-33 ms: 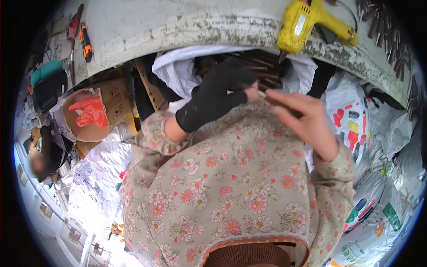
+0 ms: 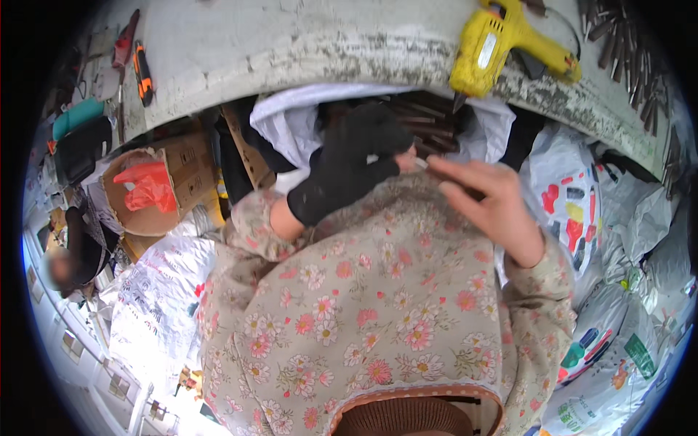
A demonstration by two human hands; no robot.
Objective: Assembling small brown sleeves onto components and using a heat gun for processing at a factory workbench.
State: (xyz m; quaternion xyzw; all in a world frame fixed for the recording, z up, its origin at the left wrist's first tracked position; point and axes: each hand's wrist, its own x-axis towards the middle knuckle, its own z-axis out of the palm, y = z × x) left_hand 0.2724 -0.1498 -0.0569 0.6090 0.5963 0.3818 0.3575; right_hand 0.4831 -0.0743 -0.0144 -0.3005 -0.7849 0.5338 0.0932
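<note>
My left hand (image 2: 352, 156), in a black fingerless glove, is closed, its bare fingertips pinching one end of a small thin pale piece (image 2: 422, 163). From the right, my bare right hand (image 2: 498, 196) meets it, thumb and fingers closed about the same piece, whose kind I cannot make out. Behind the hands, an open white bag (image 2: 280, 120) holds several dark brown rods (image 2: 436, 123). The gloved hand hides part of these. At the table edge above lies a yellow glue gun (image 2: 480, 54), its nozzle pointing toward the bag.
Several brown sticks with pale ends (image 2: 629, 58) lie on the worn white table (image 2: 291, 43) at far right. An orange-and-black utility knife (image 2: 142, 76) rests at left. Below stands a cardboard box (image 2: 189, 171) with a red plastic bag (image 2: 149, 187). Printed plastic bags (image 2: 567, 192) crowd the right side.
Both hands have shifted slightly left and down in the picture, still together at the small piece. The table and glue gun also sit a little differently in the view.
</note>
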